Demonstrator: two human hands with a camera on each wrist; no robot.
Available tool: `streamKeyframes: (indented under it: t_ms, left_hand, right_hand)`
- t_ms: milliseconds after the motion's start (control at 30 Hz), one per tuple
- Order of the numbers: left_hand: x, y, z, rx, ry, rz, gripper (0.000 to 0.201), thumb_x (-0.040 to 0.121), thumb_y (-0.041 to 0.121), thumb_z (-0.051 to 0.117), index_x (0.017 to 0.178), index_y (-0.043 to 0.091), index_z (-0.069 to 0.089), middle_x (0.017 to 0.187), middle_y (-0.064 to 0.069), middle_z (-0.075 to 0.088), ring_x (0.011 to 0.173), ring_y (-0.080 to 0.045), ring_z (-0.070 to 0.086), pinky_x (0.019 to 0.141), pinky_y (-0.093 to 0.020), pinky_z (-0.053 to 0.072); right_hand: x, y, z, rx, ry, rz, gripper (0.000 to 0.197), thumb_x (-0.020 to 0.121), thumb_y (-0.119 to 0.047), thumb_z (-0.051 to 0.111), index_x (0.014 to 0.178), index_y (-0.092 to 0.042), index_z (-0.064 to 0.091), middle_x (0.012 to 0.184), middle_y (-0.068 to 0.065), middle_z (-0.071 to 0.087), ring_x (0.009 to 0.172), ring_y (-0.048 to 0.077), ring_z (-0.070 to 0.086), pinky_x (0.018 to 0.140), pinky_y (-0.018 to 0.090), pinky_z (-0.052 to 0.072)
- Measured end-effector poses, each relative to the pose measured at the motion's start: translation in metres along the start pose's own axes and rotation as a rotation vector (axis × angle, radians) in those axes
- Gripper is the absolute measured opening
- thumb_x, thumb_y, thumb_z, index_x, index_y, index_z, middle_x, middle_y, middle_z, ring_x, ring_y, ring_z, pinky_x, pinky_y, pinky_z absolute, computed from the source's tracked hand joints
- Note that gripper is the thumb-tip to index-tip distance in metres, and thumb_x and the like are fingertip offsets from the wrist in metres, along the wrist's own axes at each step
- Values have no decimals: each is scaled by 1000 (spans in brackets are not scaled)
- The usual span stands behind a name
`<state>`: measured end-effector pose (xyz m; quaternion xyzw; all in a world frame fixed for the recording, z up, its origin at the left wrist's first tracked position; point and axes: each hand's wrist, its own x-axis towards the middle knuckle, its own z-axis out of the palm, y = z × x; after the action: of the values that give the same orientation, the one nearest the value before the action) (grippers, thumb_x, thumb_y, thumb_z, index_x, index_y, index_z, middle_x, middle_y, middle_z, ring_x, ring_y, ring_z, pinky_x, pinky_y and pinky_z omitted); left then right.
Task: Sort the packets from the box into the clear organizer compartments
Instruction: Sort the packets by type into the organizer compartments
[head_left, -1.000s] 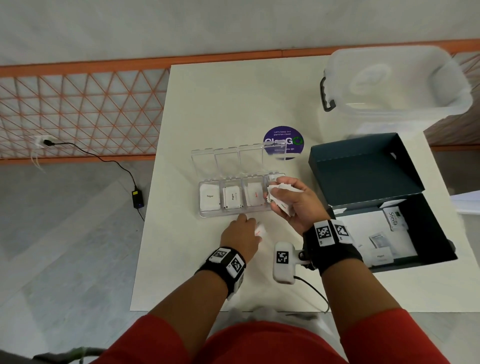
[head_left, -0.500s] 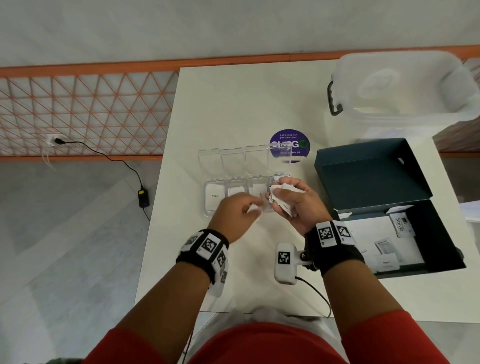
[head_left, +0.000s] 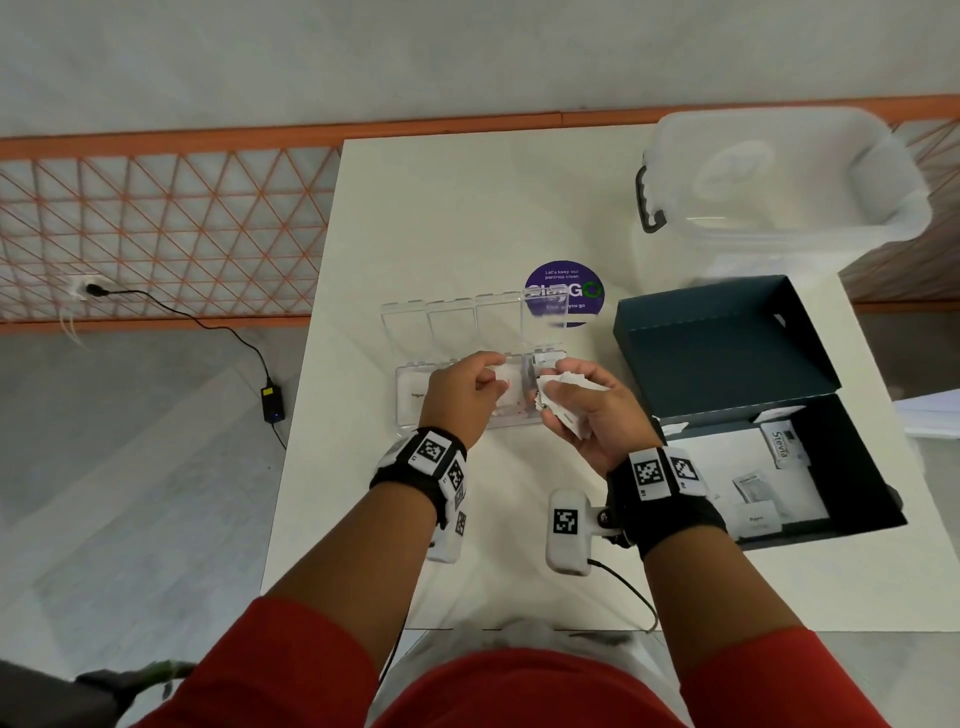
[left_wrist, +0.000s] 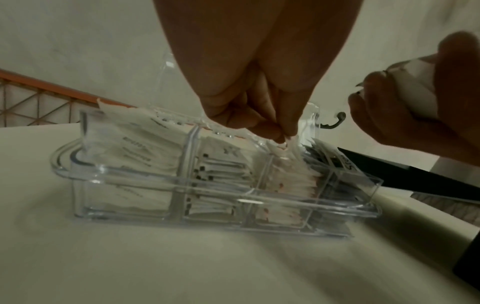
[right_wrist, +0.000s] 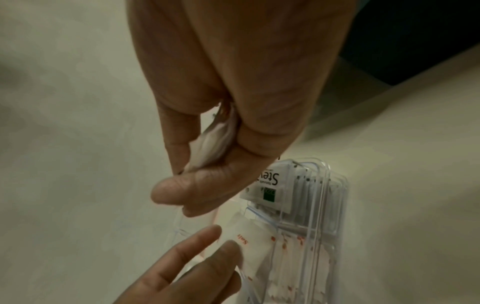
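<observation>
While a bunch of packets (head_left: 563, 410) is gripped in the curled right hand (head_left: 597, 415) just beside the organizer (head_left: 410, 415), a salt packet (right_wrist: 255, 246) is pinched by the left hand (head_left: 462, 395) and lowered into the third compartment from the left. A second ago that hand was down on the table (head_left: 467, 208) in front of the organizer; it has since been raised over the tray. One more packet is judged nearly sorted. Several packets are left in the box (head_left: 852, 467).
</observation>
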<state>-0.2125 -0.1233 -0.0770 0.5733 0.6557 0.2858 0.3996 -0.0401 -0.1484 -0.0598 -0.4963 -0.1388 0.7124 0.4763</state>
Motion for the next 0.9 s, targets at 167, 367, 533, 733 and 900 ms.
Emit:
streamKeyframes:
  t_ms: [167,367,533,733,900]
  left_hand:
    - [3,-1,1,221,-23,110,33,85,15,70,118,14,67,107,-6,63,89,-19,60,85,-26,48]
    - [1,-4,0,474,-81,244,22,87,32,67,102,16,69,100,-2,59,94,-22,56,81,-35,47]
    - [-9,-8,-2,595,-292,259,30,82,41,71,104,21,70,101,0,63,98,-22,54,86,-37,43]
    - [-12,-11,-12,533,-356,298,21,90,16,62,107,17,73,106,-3,66,102,-23,57,88,-31,42]
    - [-17,-15,-16,479,-343,299,19,88,13,64,104,14,75,105,-3,67,100,-22,58,87,-28,43]
  right_hand:
    - [0,-1,-2,-1,8,-2,24,86,7,67,93,-16,65,93,6,76,80,24,75,61,29,58]
    - [3,0,-2,-8,13,-3,24,85,7,68,92,-16,66,96,7,75,81,26,74,62,30,58]
    - [3,-1,0,-18,0,-8,24,84,7,68,91,-16,67,92,8,75,79,25,74,59,30,58]
    - [3,-1,8,-29,-17,-2,25,85,8,67,93,-15,66,93,8,74,80,27,74,58,29,58]
    - [0,-1,13,-6,-39,1,23,86,10,64,94,-12,64,91,10,71,79,29,72,56,29,57]
